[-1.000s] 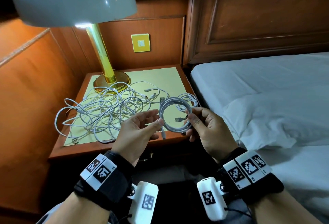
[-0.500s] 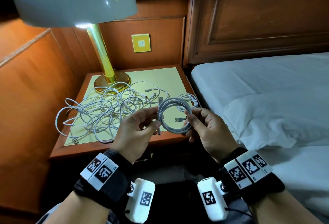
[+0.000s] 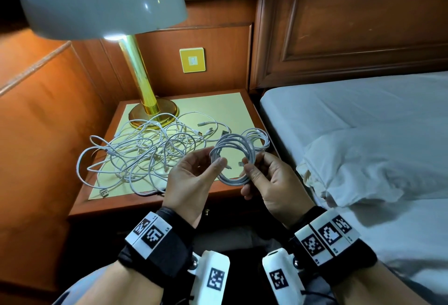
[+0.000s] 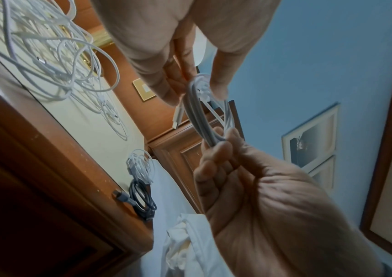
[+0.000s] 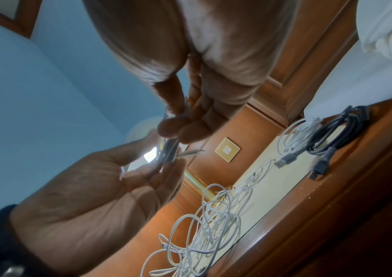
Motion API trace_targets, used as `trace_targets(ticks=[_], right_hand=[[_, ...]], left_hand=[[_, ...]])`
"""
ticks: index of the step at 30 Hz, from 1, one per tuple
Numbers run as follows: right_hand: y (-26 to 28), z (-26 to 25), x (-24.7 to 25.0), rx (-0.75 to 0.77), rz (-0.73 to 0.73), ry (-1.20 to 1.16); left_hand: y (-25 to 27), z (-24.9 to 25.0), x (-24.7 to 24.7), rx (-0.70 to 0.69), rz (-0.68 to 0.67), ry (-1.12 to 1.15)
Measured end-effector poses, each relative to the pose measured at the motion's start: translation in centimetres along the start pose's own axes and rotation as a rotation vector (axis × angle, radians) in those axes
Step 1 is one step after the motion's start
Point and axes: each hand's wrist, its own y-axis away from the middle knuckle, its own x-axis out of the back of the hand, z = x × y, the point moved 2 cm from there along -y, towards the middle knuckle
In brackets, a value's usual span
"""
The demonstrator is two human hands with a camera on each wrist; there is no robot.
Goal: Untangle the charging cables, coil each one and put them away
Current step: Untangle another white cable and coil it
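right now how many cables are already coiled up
3: a white coil held between both hands, plus a white coil and a dark grey coil on the nightstand's right edge. The tangle may hide more.

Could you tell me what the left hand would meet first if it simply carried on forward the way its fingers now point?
Most likely the coiled white cable itself: the left hand already pinches its near side, fingers aimed toward the right hand holding the opposite side. Past that lies the nightstand; depth is unclear.

Bedroom, likely hotel: white-sheeted bed, carved wooden headboard, nightstand with brass lamp, wood-panelled walls.
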Motion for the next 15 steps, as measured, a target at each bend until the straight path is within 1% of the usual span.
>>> trace_targets(ticks=[2, 5, 7, 8, 12, 15], right_hand=[[0.19, -0.04, -0.2, 0.007, -0.01, 0.02], [0.39, -0.21, -0.35, 0.03, -0.013, 0.055], [0.42, -0.34, -0.32, 0.046, -0.009, 0.079], [0.41, -0.39, -0.28, 0.052, -0.007, 0.092], [0.29, -0.27, 0.07, 0.071, 0.028, 0.148], [0.23, -0.28, 0.25, 0.061, 0.061, 0.163]], left_hand=[[-0.15, -0.41, 0.02, 0.025, 0.027, -0.005], [-0.14, -0.62, -0.08, 0.133, 0.051, 0.136], [-0.04, -0.55, -0.24, 0.179, 0.034, 0.229], [0.0, -0.59, -0.21, 0.187, 0.025, 0.241], [0.09, -0.59, -0.22, 0.246, -0.03, 0.22], [0.09, -0.27, -0.28, 0.249, -0.067, 0.233]])
